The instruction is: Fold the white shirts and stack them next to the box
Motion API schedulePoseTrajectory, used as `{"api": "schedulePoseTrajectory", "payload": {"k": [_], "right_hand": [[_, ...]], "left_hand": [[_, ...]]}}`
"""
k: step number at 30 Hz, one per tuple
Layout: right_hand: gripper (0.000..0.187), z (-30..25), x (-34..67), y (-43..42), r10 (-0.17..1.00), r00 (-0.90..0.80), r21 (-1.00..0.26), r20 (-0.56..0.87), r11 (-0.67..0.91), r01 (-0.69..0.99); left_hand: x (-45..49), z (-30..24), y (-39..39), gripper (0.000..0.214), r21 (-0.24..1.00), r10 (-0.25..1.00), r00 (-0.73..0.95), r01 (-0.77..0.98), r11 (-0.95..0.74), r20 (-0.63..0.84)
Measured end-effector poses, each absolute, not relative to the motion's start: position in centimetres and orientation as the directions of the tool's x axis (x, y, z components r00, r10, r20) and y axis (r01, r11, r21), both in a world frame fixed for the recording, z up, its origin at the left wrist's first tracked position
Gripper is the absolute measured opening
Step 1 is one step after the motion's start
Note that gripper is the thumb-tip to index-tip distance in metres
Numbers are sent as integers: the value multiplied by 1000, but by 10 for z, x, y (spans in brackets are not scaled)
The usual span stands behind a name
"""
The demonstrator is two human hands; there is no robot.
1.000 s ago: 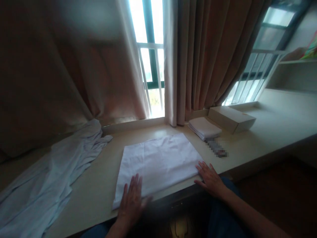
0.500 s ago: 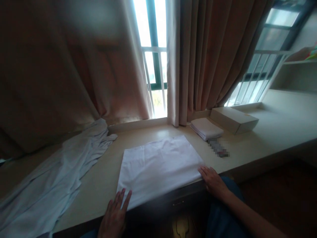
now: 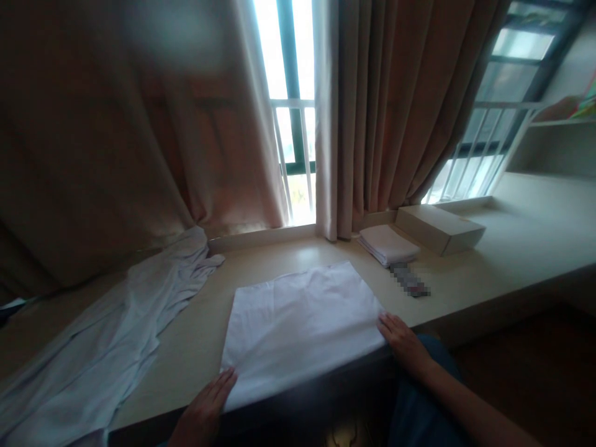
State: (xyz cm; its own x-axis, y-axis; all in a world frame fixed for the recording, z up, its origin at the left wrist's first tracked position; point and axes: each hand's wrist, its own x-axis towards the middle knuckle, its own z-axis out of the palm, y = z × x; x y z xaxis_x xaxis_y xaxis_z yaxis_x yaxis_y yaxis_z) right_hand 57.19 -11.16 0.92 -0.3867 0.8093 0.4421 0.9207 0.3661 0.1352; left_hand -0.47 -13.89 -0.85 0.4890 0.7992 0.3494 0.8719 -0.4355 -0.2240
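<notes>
A white cloth (image 3: 300,323), folded into a flat rectangle, lies on the pale window ledge (image 3: 200,338) in front of me. My left hand (image 3: 205,410) rests at the cloth's near left corner, fingers stretched out and touching its edge. At the near right corner my right hand (image 3: 403,341) lies with fingers flat on the cloth's edge. Neither hand grips anything.
A crumpled pale sheet (image 3: 102,347) spreads over the ledge's left side. Behind the cloth to the right sit a small folded white stack (image 3: 388,245), a flat beige box (image 3: 437,228) and a blurred small object (image 3: 410,280). Brown curtains (image 3: 395,105) hang before the barred window (image 3: 293,124).
My left hand has slid off the cloth's surface, back and left to its near left corner. The right hand has stayed at the right corner. The view has tilted slightly.
</notes>
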Motion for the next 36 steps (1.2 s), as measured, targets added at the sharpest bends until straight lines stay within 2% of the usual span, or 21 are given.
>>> {"api": "schedulePoseTrajectory", "payload": {"k": [6, 12, 19, 24, 29, 32, 36], "right_hand": [[45, 12, 571, -112, 825, -394, 139, 406, 371, 918], [50, 12, 573, -113, 833, -380, 80, 403, 381, 921], [40, 29, 577, -119, 848, -361, -104, 389, 430, 897], [45, 39, 585, -120, 866, -329, -227, 378, 431, 873], [58, 79, 592, -101, 869, -288, -323, 403, 429, 843], [48, 127, 590, -77, 874, -273, -363, 401, 426, 829], [33, 194, 588, -46, 908, -261, -410, 327, 385, 827]], "left_hand": [[-7, -1, -132, 68, -111, 805, 474, 877, -467, 358], [-16, -2, -131, 64, 88, 838, 411, 879, -469, 359], [-17, 7, -136, 57, 212, 896, 325, 893, -396, 303], [-20, 22, -129, 50, 281, 928, 241, 905, -320, 284], [-12, 74, -108, 43, 274, 932, 179, 923, -270, 314], [1, 127, -88, 36, 272, 949, 144, 936, -223, 282], [16, 204, -63, 34, 278, 964, 142, 939, -203, 224]]}}
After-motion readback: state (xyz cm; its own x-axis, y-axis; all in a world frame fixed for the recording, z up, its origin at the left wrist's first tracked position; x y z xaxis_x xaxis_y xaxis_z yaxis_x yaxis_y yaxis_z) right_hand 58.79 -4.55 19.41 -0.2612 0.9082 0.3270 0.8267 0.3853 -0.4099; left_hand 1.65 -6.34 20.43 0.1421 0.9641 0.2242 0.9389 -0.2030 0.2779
